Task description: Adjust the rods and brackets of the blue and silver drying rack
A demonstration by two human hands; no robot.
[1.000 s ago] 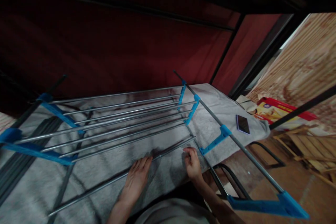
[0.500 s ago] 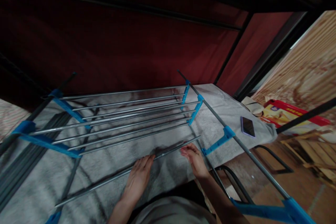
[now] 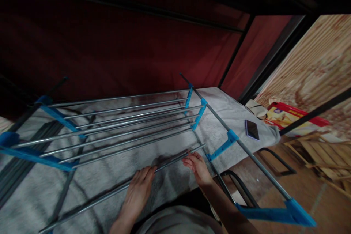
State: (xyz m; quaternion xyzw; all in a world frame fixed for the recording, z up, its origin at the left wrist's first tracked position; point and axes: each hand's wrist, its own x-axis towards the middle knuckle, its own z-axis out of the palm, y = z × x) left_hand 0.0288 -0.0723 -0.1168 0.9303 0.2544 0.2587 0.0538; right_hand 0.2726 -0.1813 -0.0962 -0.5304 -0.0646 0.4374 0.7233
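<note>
The bed [image 3: 233, 113] is carrying everything, its grey blanket lying in soft folds. The rack [image 3: 128, 121] is standing on it, blue brackets [image 3: 203, 115] joining its metal bars. A bundle of dark tubes [image 3: 16, 173] is lying at the far left, partly behind the rack's left end.

In front, the rod [image 3: 104, 197] is running slantwise across the near side of the bed, its left end near the bottom edge, its right end lying by the rack's right lower tube; whether the two are touching I can't tell. It is looking like thin metal tubing: probably light for its length, stiff, smooth enough to be slipping or rolling under a loose touch, and hardly fragile, though thin tube could be denting. The middle stretch between the hands is offering the best balance; holding it near one end would be leaving the other swinging.

The left hand [image 3: 140, 186] is lying palm down over the rod, fingers together; their grip underneath isn't showing. The right hand [image 3: 200, 169] is curving half open, fingertips meeting the rod near its right end; whether they are pinching it is unclear.
</note>
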